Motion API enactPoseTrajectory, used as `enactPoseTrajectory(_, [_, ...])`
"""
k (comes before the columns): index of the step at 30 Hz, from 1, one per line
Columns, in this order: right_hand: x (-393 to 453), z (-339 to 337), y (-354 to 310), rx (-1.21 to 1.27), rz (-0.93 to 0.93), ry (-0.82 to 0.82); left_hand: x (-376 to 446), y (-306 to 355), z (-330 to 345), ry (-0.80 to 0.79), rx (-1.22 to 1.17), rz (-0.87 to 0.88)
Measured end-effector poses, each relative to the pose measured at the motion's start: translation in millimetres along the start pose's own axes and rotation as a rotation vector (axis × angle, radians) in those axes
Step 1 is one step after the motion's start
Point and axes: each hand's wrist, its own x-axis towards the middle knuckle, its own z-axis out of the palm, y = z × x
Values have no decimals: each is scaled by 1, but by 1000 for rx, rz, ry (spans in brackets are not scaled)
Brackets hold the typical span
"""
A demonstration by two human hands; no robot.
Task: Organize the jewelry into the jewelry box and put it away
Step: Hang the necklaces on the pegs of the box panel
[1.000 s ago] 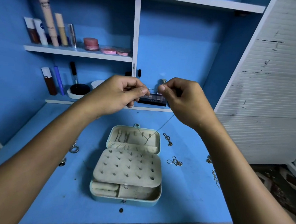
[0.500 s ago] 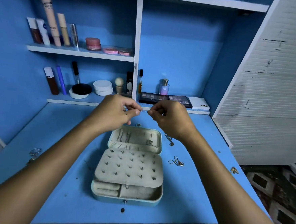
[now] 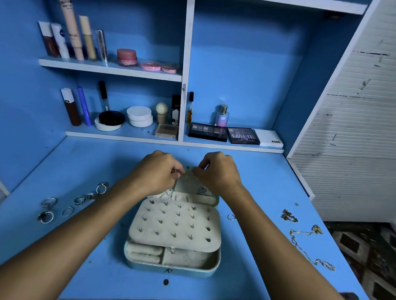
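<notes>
Both hands, left and right, are pinching a thin chain over the lid of the open box, sitting right below the knuckles. I'd hook it on slowly and keep it taut so it doesn't knot. Rings wait left of the left arm, necklaces right of the right one, all on a blue desk with makeup shelves beyond the fingers.

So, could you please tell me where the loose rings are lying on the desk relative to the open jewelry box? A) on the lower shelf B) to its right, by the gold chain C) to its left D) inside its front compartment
C: the cluster of rings lies on the desk left of the jewelry box, while the gold chain lies to its right.
</notes>
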Motion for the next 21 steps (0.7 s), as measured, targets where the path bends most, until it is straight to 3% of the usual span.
enactPoseTrajectory(5, [0,10,0,-80,57,-8,4,-2,9,-118,81,-17])
enactPoseTrajectory(13, [1,20,-5,-184,96,25,10,2,7,-171,177,-46])
enactPoseTrajectory(21, [7,10,-9,-221,146,-77,8,13,-6,-248,37,-103])
